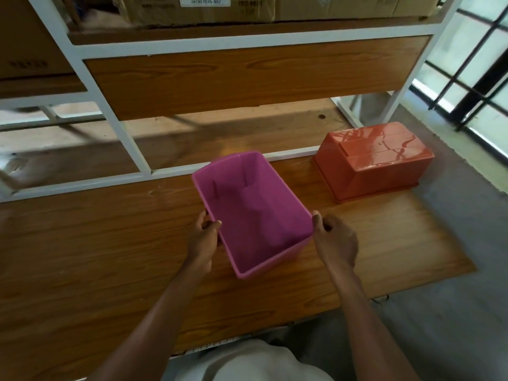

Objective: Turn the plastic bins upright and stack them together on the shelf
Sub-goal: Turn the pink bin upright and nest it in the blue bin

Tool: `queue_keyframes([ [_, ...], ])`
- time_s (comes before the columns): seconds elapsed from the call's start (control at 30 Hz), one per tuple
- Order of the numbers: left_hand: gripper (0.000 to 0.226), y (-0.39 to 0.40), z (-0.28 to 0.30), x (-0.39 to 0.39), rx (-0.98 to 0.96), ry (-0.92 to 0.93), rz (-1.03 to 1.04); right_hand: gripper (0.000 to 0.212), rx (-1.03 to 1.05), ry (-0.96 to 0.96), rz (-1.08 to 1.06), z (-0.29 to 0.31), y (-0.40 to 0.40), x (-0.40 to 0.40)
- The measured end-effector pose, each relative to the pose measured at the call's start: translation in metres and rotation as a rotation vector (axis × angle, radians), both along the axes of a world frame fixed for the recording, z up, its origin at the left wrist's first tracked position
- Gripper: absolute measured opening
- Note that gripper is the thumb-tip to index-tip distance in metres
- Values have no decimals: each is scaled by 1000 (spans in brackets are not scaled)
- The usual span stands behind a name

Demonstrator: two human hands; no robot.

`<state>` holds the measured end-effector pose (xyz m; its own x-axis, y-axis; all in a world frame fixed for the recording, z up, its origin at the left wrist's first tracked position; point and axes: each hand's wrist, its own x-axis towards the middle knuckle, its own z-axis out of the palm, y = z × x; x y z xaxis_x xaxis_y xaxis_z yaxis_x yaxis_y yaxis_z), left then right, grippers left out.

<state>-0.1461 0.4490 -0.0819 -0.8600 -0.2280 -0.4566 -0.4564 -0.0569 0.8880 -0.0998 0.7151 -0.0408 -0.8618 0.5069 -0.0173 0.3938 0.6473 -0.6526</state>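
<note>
A pink plastic bin [253, 213] is upright with its open side up, held just over the wooden shelf board [96, 257]. My left hand [204, 237] grips its left rim, thumb over the edge. My right hand [334, 240] grips the right rim near the front corner. An orange bin [376, 160] lies upside down on the board to the right, its glossy bottom facing up, apart from the pink bin.
A white metal shelf frame [115, 125] with a wooden back panel [247, 78] stands behind the bins. Cardboard boxes [209, 9] sit on the level above. Grey floor [467, 312] and a barred window [478, 78] lie to the right.
</note>
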Motion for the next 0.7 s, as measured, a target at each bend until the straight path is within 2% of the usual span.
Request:
queue_keyframes([
  [0.07,55,-10,6,-3,-5,-5,-80,25,-33,33,104,3,3,-12],
  [0.1,56,-14,9,-4,-10,-15,-118,23,-75,10,153,2,4,-20],
  [0.2,57,-23,20,-5,-33,-50,-189,39,-306,-156,207,-2,7,-43],
  [0.3,56,-29,27,-1,-48,-71,-239,30,-583,-233,206,-5,1,-50],
  [0.4,52,-30,29,4,-43,-64,-221,25,-595,-187,198,-3,-5,-47],
  [0.5,45,-28,30,9,-62,-53,-189,28,-614,-141,179,1,-9,-41],
  [0.7,37,-27,40,26,-63,-23,-95,26,-651,-171,214,18,-13,-30],
])
